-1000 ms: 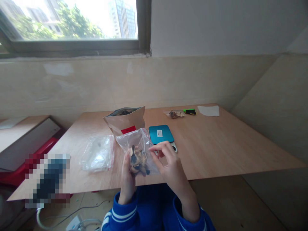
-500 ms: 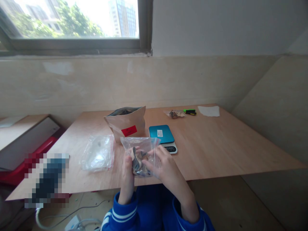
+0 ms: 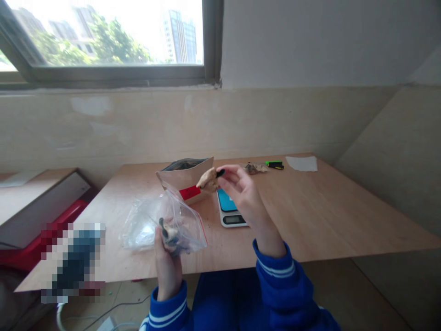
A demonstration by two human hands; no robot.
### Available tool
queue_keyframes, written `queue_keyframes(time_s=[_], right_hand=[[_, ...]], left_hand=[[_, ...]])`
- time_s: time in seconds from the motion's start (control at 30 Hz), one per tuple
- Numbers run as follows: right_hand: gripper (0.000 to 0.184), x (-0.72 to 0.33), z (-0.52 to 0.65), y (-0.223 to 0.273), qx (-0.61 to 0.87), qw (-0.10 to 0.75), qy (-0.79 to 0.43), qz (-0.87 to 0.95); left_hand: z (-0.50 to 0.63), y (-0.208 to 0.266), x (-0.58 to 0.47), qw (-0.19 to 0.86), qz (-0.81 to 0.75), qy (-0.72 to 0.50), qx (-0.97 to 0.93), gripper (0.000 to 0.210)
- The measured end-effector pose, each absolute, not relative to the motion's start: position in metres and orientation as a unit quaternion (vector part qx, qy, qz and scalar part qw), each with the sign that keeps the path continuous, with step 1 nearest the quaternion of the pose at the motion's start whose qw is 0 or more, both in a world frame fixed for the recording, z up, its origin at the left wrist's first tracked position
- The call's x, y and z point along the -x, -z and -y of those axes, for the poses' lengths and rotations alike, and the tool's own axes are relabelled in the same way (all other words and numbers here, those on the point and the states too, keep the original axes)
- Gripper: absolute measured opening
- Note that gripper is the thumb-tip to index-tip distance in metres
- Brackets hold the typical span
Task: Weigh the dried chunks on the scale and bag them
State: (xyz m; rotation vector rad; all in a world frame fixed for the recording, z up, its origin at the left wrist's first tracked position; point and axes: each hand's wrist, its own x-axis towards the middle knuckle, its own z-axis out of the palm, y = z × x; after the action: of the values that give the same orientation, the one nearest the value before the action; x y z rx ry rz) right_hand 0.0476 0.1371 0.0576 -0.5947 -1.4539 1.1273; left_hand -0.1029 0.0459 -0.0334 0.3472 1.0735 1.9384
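My left hand [image 3: 167, 264] grips a clear zip bag [image 3: 191, 230] from below. Inside the bag lie curled black-and-tan pieces that look like dried fungus [image 3: 171, 236], and its mouth gapes toward the right. Pinched in the fingertips of my right hand [image 3: 243, 186] is a piece of dried fungus [image 3: 208, 180], tan and wrinkled with a dark end. It hangs in the air between an open kraft pouch [image 3: 172, 177] with a red label and a kitchen scale [image 3: 232, 219] with a blue plate. My right hand covers part of the scale.
Flat clear bags [image 3: 139, 230] lie left of my left hand. At the back right are more dried pieces [image 3: 255, 168], a green-and-black tool [image 3: 274, 164] and white paper [image 3: 302, 163]. A blurred-out object [image 3: 74, 262] sits at the table's left edge.
My right hand has come out of the zip bag and risen up and right with a dried piece. My left hand has shifted left with the bag, which now tilts right.
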Motion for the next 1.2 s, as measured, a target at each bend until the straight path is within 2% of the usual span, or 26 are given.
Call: queue_keyframes(time_s=[0.07,0.13,0.33,0.6,0.8,1.1,1.2], right_hand=[[0.028,-0.037,-0.169,-0.068,0.213,0.608,-0.424,0.636],[0.027,-0.026,-0.197,-0.074,0.194,0.608,-0.368,0.676],[0.013,-0.011,-0.23,-0.075,0.201,0.527,-0.257,0.785],[0.015,-0.009,-0.231,-0.073,0.227,0.521,-0.269,0.778],[0.018,-0.01,-0.232,-0.068,0.207,0.552,-0.293,0.753],[0.017,-0.009,-0.229,-0.069,0.219,0.515,-0.246,0.792],[0.02,-0.01,-0.226,-0.068,0.245,0.478,-0.177,0.824]], left_hand=[[-0.043,0.032,0.108,0.424,-0.432,-0.783,-0.145,0.046],[-0.04,0.03,0.111,0.418,-0.437,-0.783,-0.146,0.046],[-0.038,0.027,0.114,0.422,-0.449,-0.778,-0.126,0.049],[-0.04,0.028,0.115,0.433,-0.441,-0.776,-0.128,0.048],[-0.04,0.027,0.114,0.443,-0.438,-0.771,-0.13,0.049],[-0.041,0.029,0.114,0.436,-0.442,-0.772,-0.132,0.049],[-0.04,0.031,0.115,0.436,-0.443,-0.772,-0.131,0.048]])
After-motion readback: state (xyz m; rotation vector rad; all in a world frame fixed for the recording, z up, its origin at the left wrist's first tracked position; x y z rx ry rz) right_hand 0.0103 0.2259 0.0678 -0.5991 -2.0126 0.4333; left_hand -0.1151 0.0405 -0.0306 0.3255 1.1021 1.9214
